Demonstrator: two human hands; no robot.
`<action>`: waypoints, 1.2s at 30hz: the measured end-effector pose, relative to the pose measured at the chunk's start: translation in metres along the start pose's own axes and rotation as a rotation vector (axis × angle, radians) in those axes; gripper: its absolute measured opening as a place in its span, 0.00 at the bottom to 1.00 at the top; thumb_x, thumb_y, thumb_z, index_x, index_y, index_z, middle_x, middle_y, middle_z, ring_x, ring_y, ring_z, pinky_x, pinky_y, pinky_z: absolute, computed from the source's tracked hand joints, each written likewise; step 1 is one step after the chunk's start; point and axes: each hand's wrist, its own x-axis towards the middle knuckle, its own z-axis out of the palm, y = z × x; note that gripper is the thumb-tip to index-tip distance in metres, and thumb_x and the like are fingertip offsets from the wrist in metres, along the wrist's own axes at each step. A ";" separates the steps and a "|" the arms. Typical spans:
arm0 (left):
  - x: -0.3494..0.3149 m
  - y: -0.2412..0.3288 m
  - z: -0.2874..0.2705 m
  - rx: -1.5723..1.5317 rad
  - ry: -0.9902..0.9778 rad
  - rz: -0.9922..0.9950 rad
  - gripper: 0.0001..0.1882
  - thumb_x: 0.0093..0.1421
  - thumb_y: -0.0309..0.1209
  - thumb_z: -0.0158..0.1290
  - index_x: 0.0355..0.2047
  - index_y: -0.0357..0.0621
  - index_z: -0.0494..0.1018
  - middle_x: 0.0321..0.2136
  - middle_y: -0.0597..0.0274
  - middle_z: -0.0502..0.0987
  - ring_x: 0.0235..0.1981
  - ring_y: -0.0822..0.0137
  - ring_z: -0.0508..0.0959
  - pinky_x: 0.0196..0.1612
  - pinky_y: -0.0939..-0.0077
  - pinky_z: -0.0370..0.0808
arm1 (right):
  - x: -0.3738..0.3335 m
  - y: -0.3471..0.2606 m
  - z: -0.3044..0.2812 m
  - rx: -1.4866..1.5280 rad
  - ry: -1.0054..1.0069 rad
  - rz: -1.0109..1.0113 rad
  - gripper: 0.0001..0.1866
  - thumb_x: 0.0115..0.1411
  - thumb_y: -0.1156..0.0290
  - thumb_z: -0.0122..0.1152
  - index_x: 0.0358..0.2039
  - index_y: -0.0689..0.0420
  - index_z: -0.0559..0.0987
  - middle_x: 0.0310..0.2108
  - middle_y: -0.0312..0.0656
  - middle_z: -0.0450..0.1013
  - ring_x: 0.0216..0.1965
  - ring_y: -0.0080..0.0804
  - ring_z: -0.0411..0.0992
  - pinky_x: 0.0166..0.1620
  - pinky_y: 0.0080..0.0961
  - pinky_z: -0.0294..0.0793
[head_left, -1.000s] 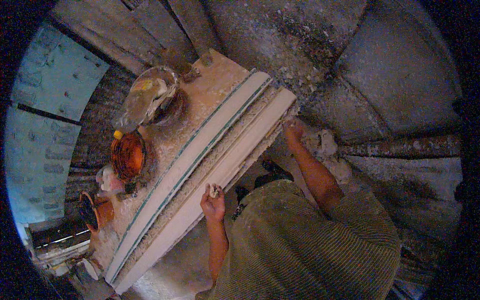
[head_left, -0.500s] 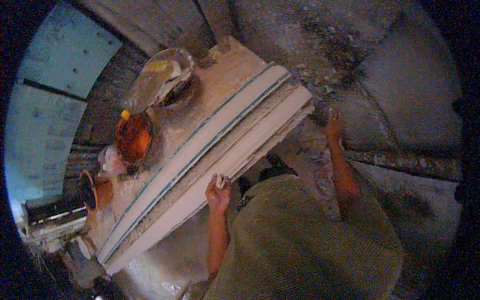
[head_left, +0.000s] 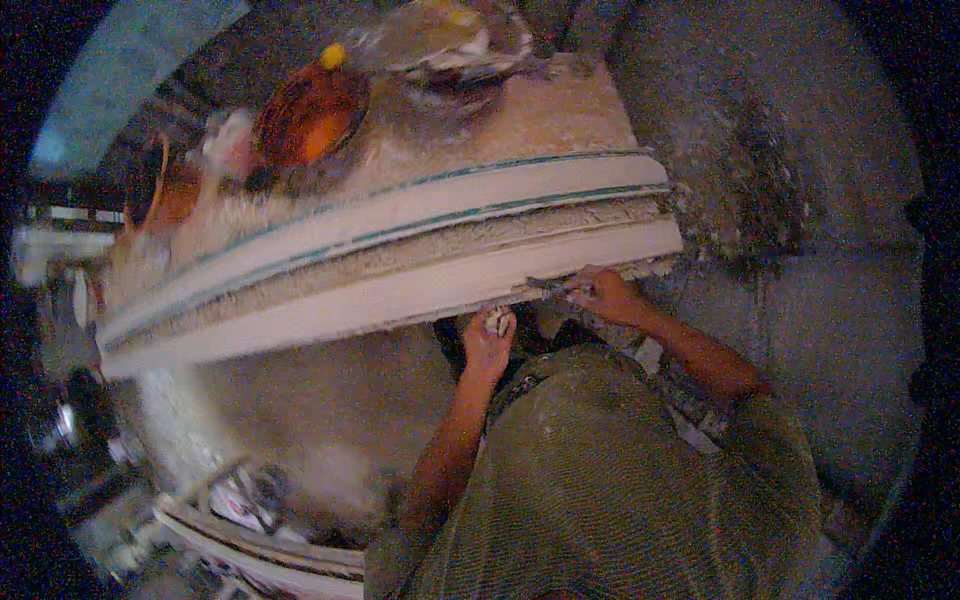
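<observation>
As the left hand (head_left: 488, 348) cups a lump (head_left: 497, 321) by the near strip (head_left: 400, 297), the right hand (head_left: 603, 292) grips a tool (head_left: 541, 285) at its edge. Floor (head_left: 320, 405) opens alongside.

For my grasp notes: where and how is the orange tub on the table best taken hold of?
Probably pinch the orange tub by its near rim, coming from the near side: its open mouth faces the camera, exposing that rim, while a yellow object crowds its far edge.

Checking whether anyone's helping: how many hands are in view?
2: the left hand, holding a pale lump beside the pale board; the right hand, holding a thin tool by its near edge. Dark corners may hide others.
</observation>
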 end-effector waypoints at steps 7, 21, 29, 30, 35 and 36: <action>0.019 -0.054 0.020 -0.219 0.166 0.283 0.12 0.66 0.38 0.51 0.41 0.43 0.75 0.38 0.60 0.78 0.41 0.59 0.78 0.55 0.57 0.78 | 0.028 0.023 -0.016 0.137 -0.115 -0.056 0.18 0.64 0.60 0.66 0.48 0.60 0.84 0.43 0.53 0.80 0.46 0.52 0.78 0.52 0.44 0.76; 0.017 -0.035 -0.026 -0.371 -0.526 0.509 0.14 0.68 0.44 0.45 0.40 0.51 0.73 0.40 0.63 0.78 0.42 0.61 0.78 0.48 0.58 0.78 | 0.040 -0.041 0.027 0.030 -0.052 -0.190 0.19 0.64 0.54 0.62 0.43 0.56 0.85 0.35 0.54 0.79 0.40 0.57 0.77 0.48 0.48 0.77; 0.019 0.007 -0.018 -0.458 0.201 0.565 0.17 0.67 0.47 0.45 0.46 0.50 0.73 0.43 0.63 0.78 0.45 0.63 0.77 0.50 0.62 0.75 | 0.090 -0.075 0.044 -0.349 -0.242 -0.381 0.20 0.61 0.62 0.61 0.54 0.50 0.80 0.44 0.50 0.77 0.43 0.54 0.78 0.44 0.50 0.79; 0.012 0.013 -0.020 -0.463 0.200 0.591 0.17 0.67 0.47 0.46 0.47 0.50 0.73 0.44 0.63 0.78 0.46 0.63 0.76 0.51 0.61 0.75 | 0.077 -0.075 0.023 -0.459 -0.265 -0.429 0.23 0.59 0.63 0.61 0.57 0.47 0.78 0.45 0.49 0.76 0.43 0.52 0.78 0.42 0.50 0.80; -0.014 0.029 -0.021 -0.415 0.303 0.684 0.20 0.64 0.48 0.52 0.49 0.50 0.72 0.46 0.62 0.77 0.47 0.63 0.76 0.53 0.61 0.75 | 0.029 -0.072 -0.048 -0.675 -0.436 -0.523 0.19 0.59 0.68 0.58 0.52 0.51 0.77 0.44 0.48 0.75 0.39 0.48 0.80 0.34 0.47 0.82; -0.015 0.032 -0.020 -0.393 0.279 0.735 0.20 0.64 0.48 0.52 0.50 0.50 0.72 0.46 0.62 0.77 0.47 0.63 0.76 0.54 0.61 0.75 | 0.040 -0.079 -0.038 -0.678 -0.425 -0.529 0.19 0.59 0.69 0.58 0.51 0.51 0.77 0.45 0.49 0.74 0.38 0.48 0.80 0.34 0.47 0.82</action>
